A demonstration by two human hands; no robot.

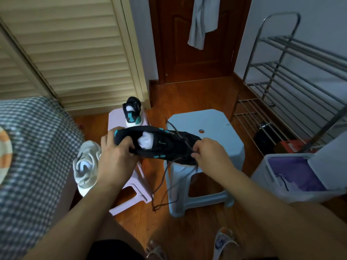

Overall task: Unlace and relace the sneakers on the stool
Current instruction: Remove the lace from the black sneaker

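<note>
Resting on the pink stool [120, 117] were a white sneaker [87, 164] and a second black one [133, 112]; the left hand [114, 156] gripped the black sneaker's [165, 145] heel in midair, while the right hand [212, 156] pinched its loose lace [163, 182] above the blue stool [210, 124].

Wood floor [197, 96] glows orange under dim light. Dark door [187, 44] dead ahead: louvred closet [75, 53] to its left, steel rack [293, 76] to its right, cloth [202, 21] hanging on it.
</note>
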